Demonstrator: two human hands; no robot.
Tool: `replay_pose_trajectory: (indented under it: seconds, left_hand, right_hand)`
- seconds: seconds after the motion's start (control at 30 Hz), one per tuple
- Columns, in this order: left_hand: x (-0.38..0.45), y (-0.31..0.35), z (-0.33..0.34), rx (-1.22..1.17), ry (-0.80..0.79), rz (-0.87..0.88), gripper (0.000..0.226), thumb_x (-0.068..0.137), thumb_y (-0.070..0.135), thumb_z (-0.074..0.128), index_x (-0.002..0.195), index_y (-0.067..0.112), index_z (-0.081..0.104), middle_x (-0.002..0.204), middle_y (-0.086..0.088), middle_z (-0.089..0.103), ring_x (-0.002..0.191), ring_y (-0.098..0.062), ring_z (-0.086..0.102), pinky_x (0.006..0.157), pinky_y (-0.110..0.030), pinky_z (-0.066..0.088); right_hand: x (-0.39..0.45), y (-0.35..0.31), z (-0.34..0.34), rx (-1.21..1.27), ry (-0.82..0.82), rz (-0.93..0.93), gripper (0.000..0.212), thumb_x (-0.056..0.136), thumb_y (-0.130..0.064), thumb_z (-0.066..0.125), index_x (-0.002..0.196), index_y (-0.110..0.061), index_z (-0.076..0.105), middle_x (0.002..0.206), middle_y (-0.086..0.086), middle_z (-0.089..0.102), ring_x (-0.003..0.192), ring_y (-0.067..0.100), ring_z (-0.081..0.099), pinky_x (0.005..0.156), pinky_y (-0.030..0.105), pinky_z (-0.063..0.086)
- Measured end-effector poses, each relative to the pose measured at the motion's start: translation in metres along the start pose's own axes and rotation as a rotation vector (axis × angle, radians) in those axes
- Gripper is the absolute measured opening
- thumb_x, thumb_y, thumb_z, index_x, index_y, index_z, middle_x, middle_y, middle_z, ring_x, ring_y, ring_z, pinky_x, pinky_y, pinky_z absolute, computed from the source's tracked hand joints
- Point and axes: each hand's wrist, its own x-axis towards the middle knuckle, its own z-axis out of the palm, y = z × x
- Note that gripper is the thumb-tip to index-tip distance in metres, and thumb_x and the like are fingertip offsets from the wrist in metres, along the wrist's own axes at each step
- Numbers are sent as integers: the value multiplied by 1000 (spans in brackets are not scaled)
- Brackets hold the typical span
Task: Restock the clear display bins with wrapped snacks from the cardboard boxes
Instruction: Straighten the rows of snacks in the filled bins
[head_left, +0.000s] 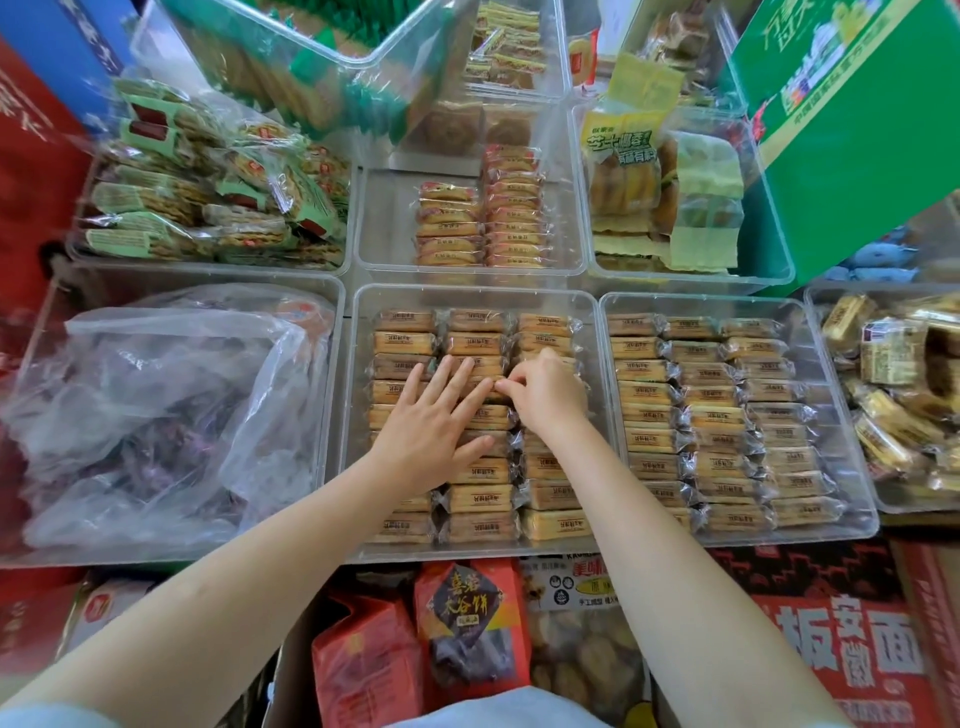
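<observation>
A clear display bin (358, 415) in the middle front holds three neat columns of wrapped golden snacks (480, 496). My left hand (431, 421) lies flat with straight, spread fingers on the left and middle columns. Beside it, my right hand (545, 395) has its fingers curled down onto a wrapped snack between the middle and right columns; the fingertips of the two hands nearly meet. The snack under my right hand is mostly hidden.
Another bin of the same snacks (727, 415) sits to the right, and a bin with a crumpled plastic bag (171, 410) to the left. Behind stand bins of green-wrapped cakes (218, 208), red-wrapped biscuits (483, 223) and bread (654, 192). A green carton (852, 119) leans at right. Red snack bags (467, 629) lie below.
</observation>
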Motion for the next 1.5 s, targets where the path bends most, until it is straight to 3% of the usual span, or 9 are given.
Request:
replay_pose_trajectory:
  seconds: [0.1,0.23,0.5,0.63,0.73,0.87,0.97,1.3,1.5]
  left_hand:
    - [-2,1,-1,21,1,0,79,92,71,-5,160,31,-6,167,-4,-14,153,-26,-19,124,-54,-6]
    - [2,7,-7,36,-19,-38,77,95,71,1,160,30,-6,167,-4,-15,153,-27,-19,123,-55,-6]
    - [-22,3,0,37,-14,27,85,90,71,-9,158,19,-13,166,-2,-19,150,-19,-28,123,-46,-15]
    - [-16,10,-11,11,-51,-18,86,92,71,-6,160,18,-4,168,-2,-10,154,-19,-16,124,-48,-10]
    - [-12,10,-25,-12,26,-35,88,91,71,-9,161,19,7,168,-1,1,155,-18,-5,125,-48,-8]
    - [-4,8,-24,-8,35,-32,81,96,68,1,160,18,-4,167,-3,-14,152,-20,-20,125,-46,-9]
    - [11,6,-23,-8,27,-80,82,97,66,5,160,14,-8,166,-7,-17,152,-22,-22,125,-45,-9]
    - [25,3,-14,-11,22,-72,89,92,71,2,160,14,-6,168,-6,-10,154,-20,-16,125,-46,-9]
    - [28,4,-12,-55,41,-46,87,95,71,8,161,16,-6,168,-3,-10,154,-19,-16,125,-46,-8]
  right_hand:
    - [-1,-1,-3,-25,65,-20,21,93,-44,65,101,-25,71,112,0,54,102,26,58,91,43,49]
    - [-1,2,-14,179,254,-37,8,98,-24,59,99,-18,63,106,0,53,83,21,58,67,32,47]
    - [-18,18,14,78,118,-84,10,95,-34,64,103,-28,65,106,-2,54,91,22,58,70,36,52]
    - [-19,14,15,107,149,-66,15,94,-37,64,106,-27,64,107,-3,54,91,21,59,73,40,55]
    - [-15,14,2,243,211,-67,17,96,-34,61,107,-21,66,110,-2,55,83,17,58,74,36,53]
    - [-4,2,-10,188,209,-63,22,99,-36,56,108,-19,67,112,1,55,85,19,55,73,38,52]
    - [5,-10,-8,39,114,-24,28,99,-42,55,106,-16,62,109,-1,49,84,19,47,68,33,39]
    - [16,-1,4,118,136,-15,16,98,-32,59,102,-17,61,106,-2,52,83,19,51,67,31,37]
    - [-8,7,16,244,234,-95,27,97,-25,59,123,-18,60,117,0,55,88,13,51,71,31,46]
